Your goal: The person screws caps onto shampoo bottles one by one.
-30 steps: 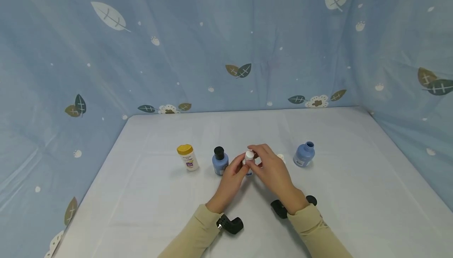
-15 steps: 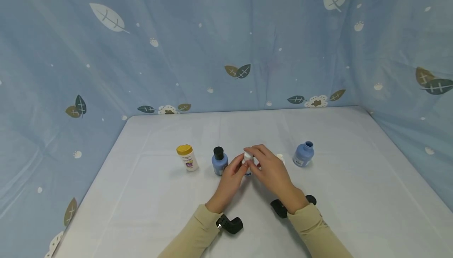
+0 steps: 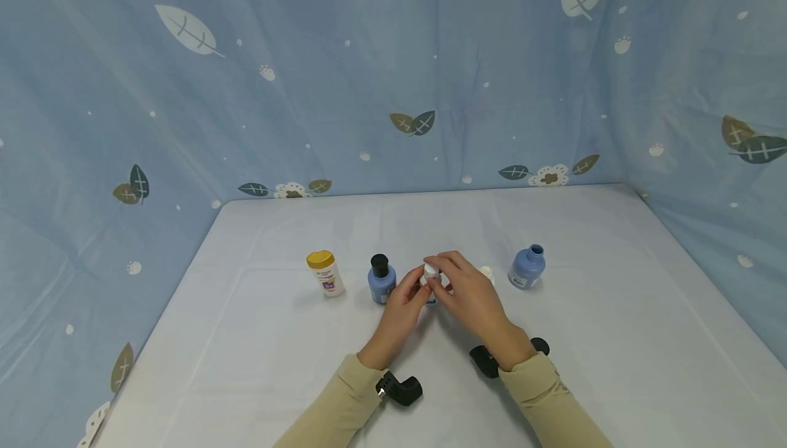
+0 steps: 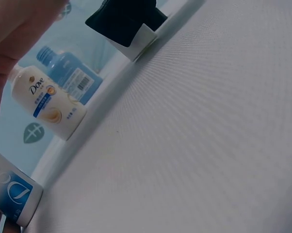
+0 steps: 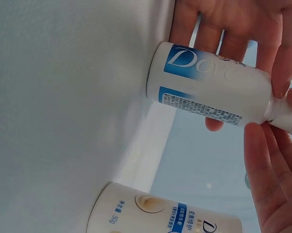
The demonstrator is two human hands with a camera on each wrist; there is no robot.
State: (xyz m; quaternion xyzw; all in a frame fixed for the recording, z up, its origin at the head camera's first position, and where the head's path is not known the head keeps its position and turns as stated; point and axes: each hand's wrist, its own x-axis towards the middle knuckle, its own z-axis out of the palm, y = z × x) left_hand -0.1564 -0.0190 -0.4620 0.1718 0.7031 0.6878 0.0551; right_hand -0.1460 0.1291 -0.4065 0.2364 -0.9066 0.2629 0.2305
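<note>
Both hands meet at a white Dove bottle (image 5: 214,87) with a blue label, which stands upright on the table. My left hand (image 3: 401,310) grips it, its fingers curled behind the body in the right wrist view. My right hand (image 3: 475,299) pinches the white cap (image 3: 432,270) at its top, thumb in front and index finger over it. A second white Dove bottle (image 4: 49,102) stands just right of the held one, mostly hidden behind my right hand in the head view. The lower body of the held bottle is largely covered by the hands in the head view.
Left of the hands stand a blue bottle with a black cap (image 3: 382,285) and a white bottle with a yellow cap (image 3: 326,274). At the right is an uncapped blue bottle (image 3: 527,268). Black wrist cameras hang under both sleeves. A blue patterned curtain (image 3: 393,79) borders the table.
The right index finger has shifted slightly left across the top of the cap. The left hand keeps its grip, and the other bottles stand where they were.
</note>
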